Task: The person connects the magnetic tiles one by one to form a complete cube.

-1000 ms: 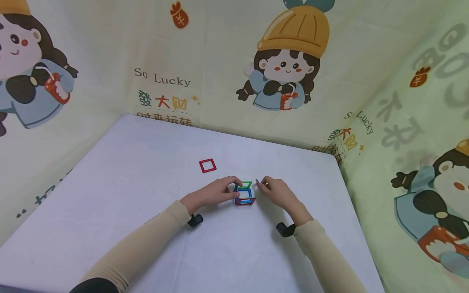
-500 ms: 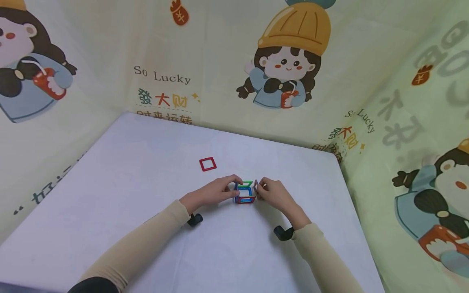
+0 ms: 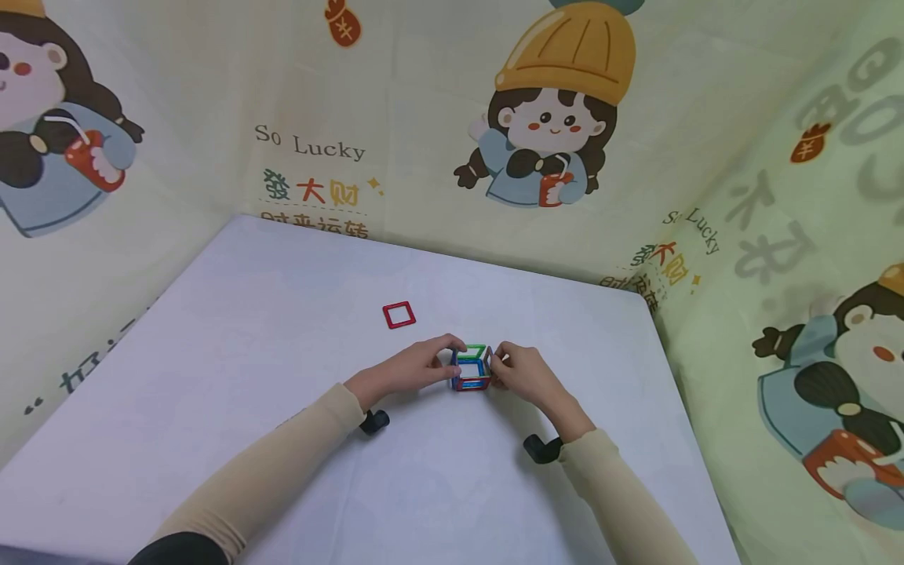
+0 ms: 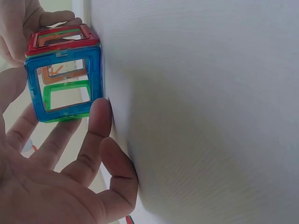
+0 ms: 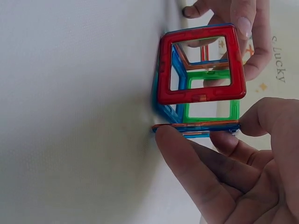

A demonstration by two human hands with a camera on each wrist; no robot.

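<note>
White cloth covers the counter (image 3: 282, 408), which is enclosed at the back and sides by cream fabric printed with cartoon figures (image 3: 558, 118).

Nearest the camera, two beige sleeves (image 3: 282, 463) are seen reaching forward, with a small black wrist mount under each. Between the hands, on the middle of the counter, stands the open-topped cube of coloured translucent plastic frame tiles (image 3: 471, 369), resting on the cloth.

The left hand (image 3: 410, 367) is held against the cube's left side: its fingers (image 4: 96, 126) are curled loosely at the blue tile, touching its lower edge. The right hand (image 3: 519, 370) is pinching a further thin square tile with an orange and blue edge (image 5: 198, 127) flat against the cube's right side, thumb above and fingers beneath.

Handling is judged as follows. Each tile is a stiff, light, hollow square frame with smooth, somewhat slippery faces. The joints appear to be held at the edges only, so the assembly is judged liable to fold or come apart if squeezed across open faces. A grip is best taken on opposite frame edges, near the corners, with light pressure.

Farther back, a loose red square frame tile (image 3: 399, 315) lies flat, well apart from the cube.
</note>
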